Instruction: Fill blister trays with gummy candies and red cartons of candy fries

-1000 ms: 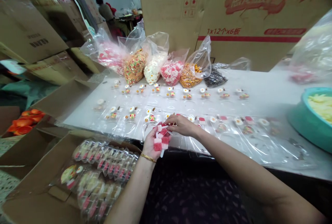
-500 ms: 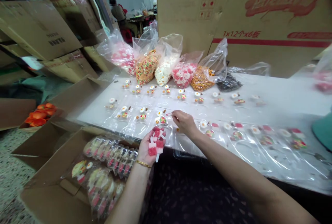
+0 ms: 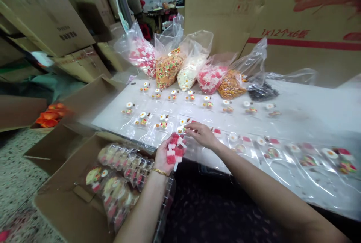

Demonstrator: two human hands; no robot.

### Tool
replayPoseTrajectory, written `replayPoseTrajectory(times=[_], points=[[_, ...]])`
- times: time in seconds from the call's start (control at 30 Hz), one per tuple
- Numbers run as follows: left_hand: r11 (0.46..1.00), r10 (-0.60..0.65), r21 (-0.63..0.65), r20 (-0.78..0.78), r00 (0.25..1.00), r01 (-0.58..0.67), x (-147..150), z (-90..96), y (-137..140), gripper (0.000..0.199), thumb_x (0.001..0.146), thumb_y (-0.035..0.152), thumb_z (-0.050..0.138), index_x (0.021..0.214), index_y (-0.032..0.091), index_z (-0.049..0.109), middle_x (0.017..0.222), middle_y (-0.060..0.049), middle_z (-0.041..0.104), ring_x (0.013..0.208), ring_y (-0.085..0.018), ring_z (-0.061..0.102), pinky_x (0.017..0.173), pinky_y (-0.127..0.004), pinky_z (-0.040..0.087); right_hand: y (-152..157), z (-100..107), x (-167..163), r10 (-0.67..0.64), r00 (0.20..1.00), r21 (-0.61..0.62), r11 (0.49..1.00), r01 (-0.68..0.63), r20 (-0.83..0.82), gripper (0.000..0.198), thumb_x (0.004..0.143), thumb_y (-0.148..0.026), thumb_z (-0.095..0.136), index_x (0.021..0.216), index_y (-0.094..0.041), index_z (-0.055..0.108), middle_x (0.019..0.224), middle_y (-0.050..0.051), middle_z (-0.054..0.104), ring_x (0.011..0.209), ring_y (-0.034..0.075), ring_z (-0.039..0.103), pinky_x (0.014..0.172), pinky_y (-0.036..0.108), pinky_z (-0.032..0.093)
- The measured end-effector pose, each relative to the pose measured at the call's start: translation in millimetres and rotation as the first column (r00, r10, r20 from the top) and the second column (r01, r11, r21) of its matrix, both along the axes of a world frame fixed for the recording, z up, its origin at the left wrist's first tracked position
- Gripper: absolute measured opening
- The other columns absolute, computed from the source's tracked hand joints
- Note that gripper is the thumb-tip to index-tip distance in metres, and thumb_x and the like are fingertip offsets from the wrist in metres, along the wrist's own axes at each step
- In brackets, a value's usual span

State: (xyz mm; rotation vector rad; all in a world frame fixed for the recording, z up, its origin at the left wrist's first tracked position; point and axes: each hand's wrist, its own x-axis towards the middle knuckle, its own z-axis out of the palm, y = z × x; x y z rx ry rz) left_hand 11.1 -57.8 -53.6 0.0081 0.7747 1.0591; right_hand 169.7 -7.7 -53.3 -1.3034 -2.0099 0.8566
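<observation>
Several small red-and-white toy popsicles (image 3: 175, 153) with white sticks lie in my left hand (image 3: 165, 153), which is cupped palm up at the table's front edge. My right hand (image 3: 201, 134) hovers just beyond it over a clear plastic blister tray (image 3: 184, 132), fingers apart and bent, with nothing visible in them. On that tray are a fried-egg piece (image 3: 182, 122) and other small food pieces, partly hidden by my fingers. A red piece (image 3: 193, 122) shows right behind my right hand. More blister trays with similar toy pieces run in two rows across the white table (image 3: 113, 117).
Bags of small pieces (image 3: 169, 68) stand along the back of the table, before a large carton (image 3: 282, 6). An open cardboard box (image 3: 56, 198) holding filled clear packs (image 3: 124, 164) is at lower left. Orange items (image 3: 52, 115) sit in another box. A person (image 3: 137, 6) sits far back.
My right hand has opened from a pinch on a small popsicle, and a red piece now shows on the tray behind it. The whole view has shifted, with the table appearing farther right.
</observation>
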Motion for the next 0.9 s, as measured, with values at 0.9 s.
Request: replayPoseTrajectory(times=[0.9], points=[[0.948, 0.312, -0.075, 0.017, 0.950, -0.310, -78.1, 4.2, 0.2, 0.020, 0.077, 0.018, 0.045, 0.089, 0.010, 0.058, 0.087, -0.012, 0.065, 0.078, -0.019, 0.063, 0.066, -0.034, 0.052, 61.8, -19.4, -66.5, -0.044, 0.791, 0.232, 0.965, -0.125, 0.610, 0.022, 0.082, -0.019, 0.042, 0.084, -0.019, 0.065, 0.096, 0.009, 0.059, 0.088, 0.021, 0.050, 0.074, 0.031, 0.039]])
